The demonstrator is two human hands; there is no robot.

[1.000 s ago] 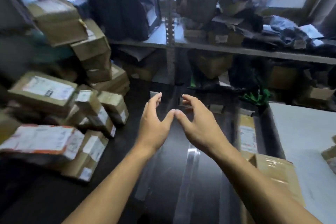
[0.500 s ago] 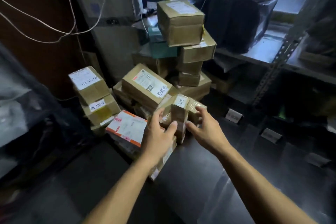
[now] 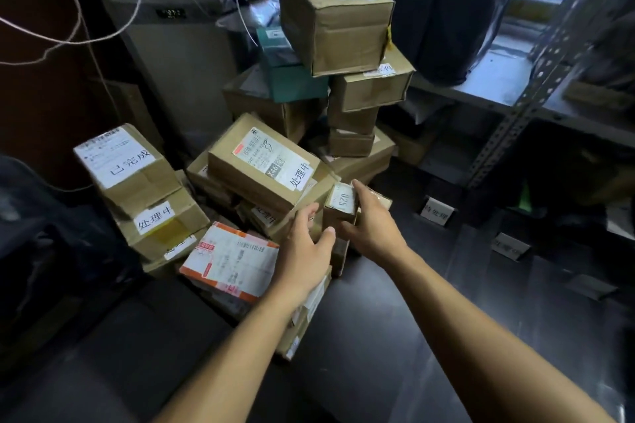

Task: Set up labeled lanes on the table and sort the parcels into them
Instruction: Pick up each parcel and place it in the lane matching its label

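Now both hands at small "025" box [image 3: 341, 201]: right hand [image 3: 372, 227] fingers curl over it; left hand [image 3: 307, 256] fingers spread just beside.

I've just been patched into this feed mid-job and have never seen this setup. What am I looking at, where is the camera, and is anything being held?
There is no machine here: these are a person's two bare arms, filmed by a wide-angle camera on their head that looks forward and down. In front of them, a heap of taped cardboard parcels is stacked on a dark table, many with white labels. To the right, small folded label cards stand on the table, apparently lane markers. The right hand has its fingers round a small box marked 025 at the pile's edge. The left hand reaches in beside it, fingers relaxed, not clearly gripping anything.
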